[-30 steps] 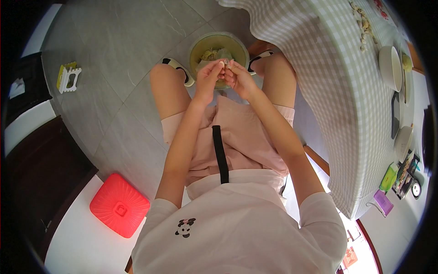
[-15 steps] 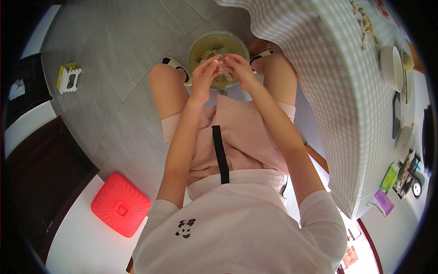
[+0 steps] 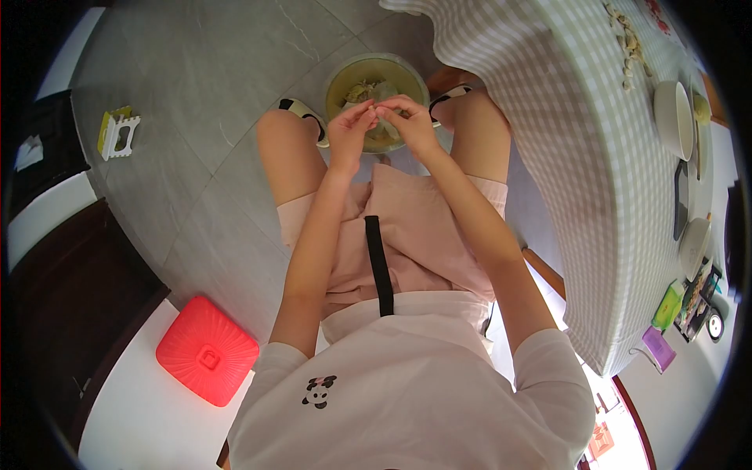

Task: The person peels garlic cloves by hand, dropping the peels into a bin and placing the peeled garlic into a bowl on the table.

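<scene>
My left hand (image 3: 350, 133) and my right hand (image 3: 410, 129) meet at the fingertips over a round bin (image 3: 417, 79) between my feet. Both hands are pinched around something small and pale, too tiny to make out where the fingertips meet. Inside the bin lie a whitish plastic bag and yellowish scraps (image 3: 359, 92), partly hidden by my hands.
At the right, a checked cloth (image 3: 580, 157) covers a table. On it are dried bits in a line (image 3: 627, 43), a white bowl (image 3: 670, 119), a green packet (image 3: 667, 304) and a purple item (image 3: 659, 348). A red lid (image 3: 207, 351) and a small stool (image 3: 121, 135) are at the left.
The hands parted slightly half a second ago and have now come together again at the fingertips. The right hand's fingers reach further left than before.
</scene>
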`<state>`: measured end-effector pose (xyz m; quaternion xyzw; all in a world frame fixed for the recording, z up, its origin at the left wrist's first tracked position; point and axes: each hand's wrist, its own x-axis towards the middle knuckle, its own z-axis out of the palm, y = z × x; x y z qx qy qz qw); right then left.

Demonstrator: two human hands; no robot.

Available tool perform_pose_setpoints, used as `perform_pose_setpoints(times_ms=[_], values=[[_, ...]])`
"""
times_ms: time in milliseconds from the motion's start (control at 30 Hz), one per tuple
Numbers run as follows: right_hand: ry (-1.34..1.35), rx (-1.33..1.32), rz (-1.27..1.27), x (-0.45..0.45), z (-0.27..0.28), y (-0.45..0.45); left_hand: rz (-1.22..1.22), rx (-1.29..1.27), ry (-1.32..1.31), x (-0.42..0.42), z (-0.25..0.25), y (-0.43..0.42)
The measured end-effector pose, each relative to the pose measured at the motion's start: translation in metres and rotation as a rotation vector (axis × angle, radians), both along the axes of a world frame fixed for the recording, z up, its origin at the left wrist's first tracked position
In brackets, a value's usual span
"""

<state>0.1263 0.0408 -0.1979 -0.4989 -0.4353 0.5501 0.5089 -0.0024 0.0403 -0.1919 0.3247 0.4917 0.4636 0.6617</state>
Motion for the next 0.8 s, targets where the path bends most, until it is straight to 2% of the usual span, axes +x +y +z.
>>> perform_pose_setpoints(times_ms=[233, 300, 433, 533, 600, 633, 700, 800], values=[[-0.088, 0.033, -0.02, -0.003, -0.005, 0.001, 0.018, -0.032, -0.012, 0.0, 0.005, 0.001], [0.109, -0.276, -0.076, -0.002, -0.007, 0.002, 0.023, -0.072, -0.029, -0.001, 0.005, 0.002], [0.212, -0.405, -0.042, 0.005, -0.003, 0.005, 0.035, -0.101, -0.152, -0.004, 0.004, 0.004], [0.143, -0.359, -0.009, 0.0, 0.003, 0.002, 0.03, -0.102, -0.165, -0.005, 0.003, 0.003], [0.001, -0.152, 0.054, -0.004, 0.004, 0.001, 0.032, -0.107, -0.167, -0.005, 0.002, 0.003], [0.0, -0.152, 0.054, -0.004, 0.0, 0.0, 0.038, -0.106, -0.165, -0.004, 0.002, 0.002], [-0.078, 0.054, 0.045, -0.006, -0.003, 0.0, 0.042, -0.104, -0.163, -0.003, 0.004, 0.002], [-0.063, 0.048, 0.045, -0.004, -0.001, -0.001, 0.034, -0.118, -0.125, -0.004, 0.007, 0.002]])
